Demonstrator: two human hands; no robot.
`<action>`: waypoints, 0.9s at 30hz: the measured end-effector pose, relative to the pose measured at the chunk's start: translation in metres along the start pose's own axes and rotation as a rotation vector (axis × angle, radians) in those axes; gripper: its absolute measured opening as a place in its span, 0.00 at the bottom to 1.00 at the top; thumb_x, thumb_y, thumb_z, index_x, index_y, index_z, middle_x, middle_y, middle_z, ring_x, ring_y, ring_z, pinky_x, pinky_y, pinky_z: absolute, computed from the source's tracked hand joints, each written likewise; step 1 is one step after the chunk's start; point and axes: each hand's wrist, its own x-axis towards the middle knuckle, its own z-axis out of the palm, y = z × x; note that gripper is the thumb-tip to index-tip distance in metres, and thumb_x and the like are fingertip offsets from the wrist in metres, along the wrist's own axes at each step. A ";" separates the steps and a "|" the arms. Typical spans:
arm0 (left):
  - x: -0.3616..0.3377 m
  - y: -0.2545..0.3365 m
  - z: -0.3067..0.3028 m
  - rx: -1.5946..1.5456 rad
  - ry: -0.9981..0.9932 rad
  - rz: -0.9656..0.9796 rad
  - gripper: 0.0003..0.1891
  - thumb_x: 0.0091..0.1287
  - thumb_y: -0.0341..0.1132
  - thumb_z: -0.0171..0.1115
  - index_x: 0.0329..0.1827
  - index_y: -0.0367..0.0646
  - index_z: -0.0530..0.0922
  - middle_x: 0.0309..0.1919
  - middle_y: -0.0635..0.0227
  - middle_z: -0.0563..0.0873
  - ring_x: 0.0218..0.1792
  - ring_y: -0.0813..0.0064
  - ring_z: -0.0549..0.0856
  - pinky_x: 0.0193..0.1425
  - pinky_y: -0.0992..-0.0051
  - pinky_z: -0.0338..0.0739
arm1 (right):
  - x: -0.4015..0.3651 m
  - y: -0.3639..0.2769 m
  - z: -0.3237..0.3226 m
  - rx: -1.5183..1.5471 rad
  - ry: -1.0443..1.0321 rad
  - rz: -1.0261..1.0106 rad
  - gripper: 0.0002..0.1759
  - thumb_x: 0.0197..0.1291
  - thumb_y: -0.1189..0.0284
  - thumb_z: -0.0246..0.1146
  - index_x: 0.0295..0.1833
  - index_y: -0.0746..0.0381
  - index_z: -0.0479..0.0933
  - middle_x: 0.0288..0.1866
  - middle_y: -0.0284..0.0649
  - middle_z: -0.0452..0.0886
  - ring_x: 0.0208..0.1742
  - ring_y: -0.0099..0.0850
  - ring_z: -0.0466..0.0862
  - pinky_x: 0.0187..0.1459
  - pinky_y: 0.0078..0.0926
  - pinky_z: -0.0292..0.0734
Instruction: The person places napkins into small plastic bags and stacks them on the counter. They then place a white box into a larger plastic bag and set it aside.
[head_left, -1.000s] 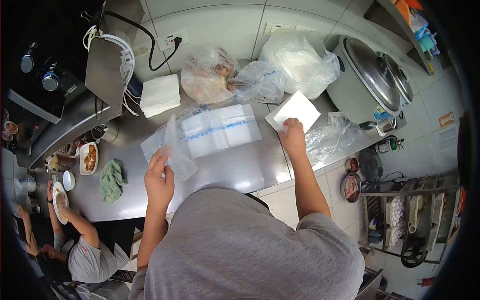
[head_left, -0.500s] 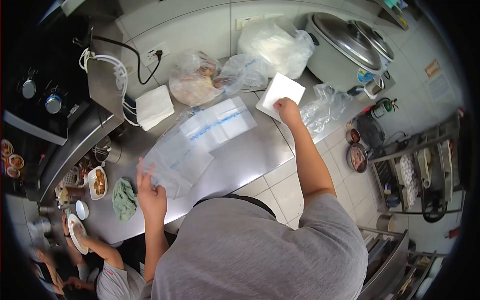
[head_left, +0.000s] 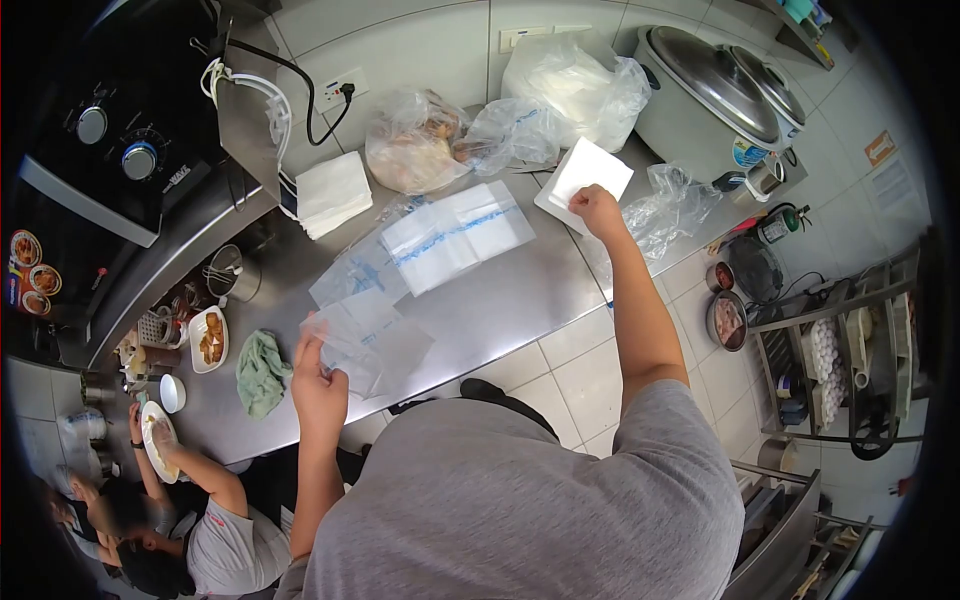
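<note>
My left hand (head_left: 320,388) is closed, thumb and fingers at the near edge of a clear plastic bag (head_left: 376,342) with a white sheet-like layer in it. Beyond it lies a flat pile of plastic bags with blue print (head_left: 470,238). On the counter's right part, my right hand (head_left: 598,210) has its fingers bunched on the top of a stack of white paper napkins (head_left: 592,170), at the near edge. Its fingertips are partly hidden, and the top napkin seems pinched in them. A crumpled clear bag (head_left: 675,208) lies beside that stack.
Filled plastic bags (head_left: 412,150) and a large lidded cooker (head_left: 690,105) line the wall. Another napkin stack (head_left: 333,195) sits by the black oven (head_left: 110,130). Left of my left hand are a green cloth (head_left: 262,375) and a food dish (head_left: 209,340). A co-worker (head_left: 228,540) holds a plate (head_left: 157,440).
The view has shifted, so the scene sits further right. The bag at my left hand has come nearer, off the printed bag behind it. My right hand stays on the napkins.
</note>
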 end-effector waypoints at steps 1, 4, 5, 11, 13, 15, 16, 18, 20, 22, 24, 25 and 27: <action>-0.002 0.002 -0.001 -0.007 -0.008 -0.021 0.32 0.51 0.15 0.50 0.64 0.38 0.74 0.69 0.59 0.73 0.41 0.78 0.81 0.33 0.83 0.70 | 0.001 0.002 0.001 -0.019 0.014 -0.009 0.09 0.53 0.72 0.69 0.35 0.67 0.82 0.39 0.45 0.81 0.39 0.37 0.82 0.43 0.32 0.75; -0.004 -0.005 -0.001 0.010 0.002 -0.021 0.32 0.51 0.15 0.50 0.64 0.37 0.74 0.69 0.57 0.73 0.49 0.74 0.82 0.35 0.82 0.72 | 0.005 0.009 0.004 -0.019 0.020 0.012 0.08 0.53 0.72 0.69 0.36 0.67 0.83 0.37 0.45 0.81 0.37 0.37 0.82 0.42 0.32 0.76; -0.005 -0.007 -0.001 0.009 0.006 -0.023 0.32 0.51 0.15 0.50 0.64 0.37 0.74 0.69 0.57 0.73 0.49 0.74 0.82 0.35 0.82 0.72 | 0.007 0.011 0.005 0.000 0.014 0.046 0.08 0.54 0.73 0.69 0.36 0.67 0.83 0.36 0.45 0.82 0.36 0.37 0.82 0.41 0.32 0.76; -0.006 -0.009 0.003 0.055 0.009 0.007 0.30 0.51 0.16 0.51 0.63 0.35 0.74 0.71 0.55 0.71 0.50 0.70 0.83 0.36 0.80 0.73 | 0.010 0.015 0.007 -0.022 0.028 0.032 0.08 0.55 0.74 0.67 0.39 0.66 0.83 0.36 0.46 0.83 0.36 0.39 0.83 0.42 0.34 0.76; -0.007 -0.009 0.003 0.079 -0.027 -0.065 0.31 0.51 0.16 0.52 0.63 0.35 0.74 0.71 0.56 0.70 0.48 0.71 0.84 0.35 0.80 0.73 | 0.001 -0.005 0.000 -0.059 0.162 -0.080 0.07 0.57 0.74 0.66 0.38 0.67 0.82 0.38 0.48 0.82 0.39 0.42 0.83 0.44 0.35 0.76; -0.003 -0.003 -0.001 0.072 -0.010 -0.072 0.32 0.50 0.16 0.52 0.64 0.36 0.73 0.72 0.57 0.70 0.48 0.69 0.84 0.35 0.79 0.74 | -0.015 -0.054 -0.007 0.067 0.236 -0.220 0.07 0.60 0.73 0.61 0.39 0.67 0.79 0.41 0.49 0.82 0.44 0.46 0.83 0.47 0.38 0.76; -0.005 0.000 -0.002 0.068 -0.019 -0.081 0.33 0.50 0.16 0.52 0.65 0.37 0.73 0.72 0.58 0.70 0.47 0.68 0.85 0.35 0.78 0.75 | -0.041 -0.087 -0.005 0.226 0.161 -0.232 0.07 0.63 0.73 0.58 0.40 0.66 0.78 0.41 0.49 0.82 0.45 0.46 0.82 0.48 0.38 0.76; -0.002 0.001 -0.004 0.130 0.009 -0.053 0.34 0.49 0.16 0.52 0.65 0.37 0.72 0.72 0.59 0.69 0.50 0.64 0.84 0.37 0.76 0.77 | -0.097 -0.132 0.012 0.281 -0.290 -0.241 0.10 0.67 0.69 0.54 0.41 0.63 0.77 0.42 0.47 0.82 0.45 0.45 0.82 0.48 0.36 0.76; 0.005 0.004 -0.007 0.199 0.045 -0.033 0.35 0.49 0.17 0.51 0.66 0.38 0.71 0.72 0.60 0.69 0.52 0.60 0.84 0.39 0.75 0.78 | -0.152 -0.165 0.032 0.439 -0.821 -0.299 0.07 0.67 0.69 0.57 0.42 0.61 0.76 0.38 0.39 0.79 0.41 0.32 0.79 0.48 0.30 0.74; 0.010 0.006 -0.009 0.210 0.014 -0.045 0.35 0.48 0.18 0.52 0.67 0.39 0.70 0.72 0.60 0.69 0.59 0.54 0.79 0.49 0.70 0.80 | -0.190 -0.192 0.037 0.583 -1.273 -0.143 0.07 0.66 0.69 0.58 0.44 0.61 0.75 0.48 0.36 0.79 0.52 0.30 0.77 0.58 0.28 0.71; 0.014 0.004 -0.013 0.226 0.032 -0.075 0.36 0.48 0.18 0.52 0.67 0.38 0.70 0.72 0.59 0.69 0.61 0.53 0.78 0.53 0.67 0.79 | -0.206 -0.207 0.034 0.674 -1.340 -0.213 0.14 0.64 0.68 0.58 0.52 0.61 0.74 0.59 0.40 0.77 0.63 0.34 0.74 0.66 0.31 0.66; 0.016 0.003 -0.013 0.228 0.013 -0.070 0.36 0.48 0.18 0.52 0.67 0.37 0.69 0.71 0.57 0.68 0.62 0.53 0.76 0.57 0.65 0.78 | -0.208 -0.207 0.036 0.727 -1.315 -0.132 0.18 0.63 0.67 0.58 0.57 0.61 0.73 0.63 0.40 0.76 0.66 0.36 0.72 0.68 0.32 0.64; 0.019 -0.004 -0.009 0.259 0.031 -0.068 0.36 0.48 0.19 0.52 0.67 0.35 0.69 0.71 0.55 0.68 0.63 0.52 0.76 0.60 0.64 0.76 | -0.211 -0.207 0.042 0.729 -1.256 -0.055 0.27 0.61 0.66 0.58 0.67 0.60 0.70 0.67 0.42 0.73 0.64 0.38 0.76 0.66 0.35 0.67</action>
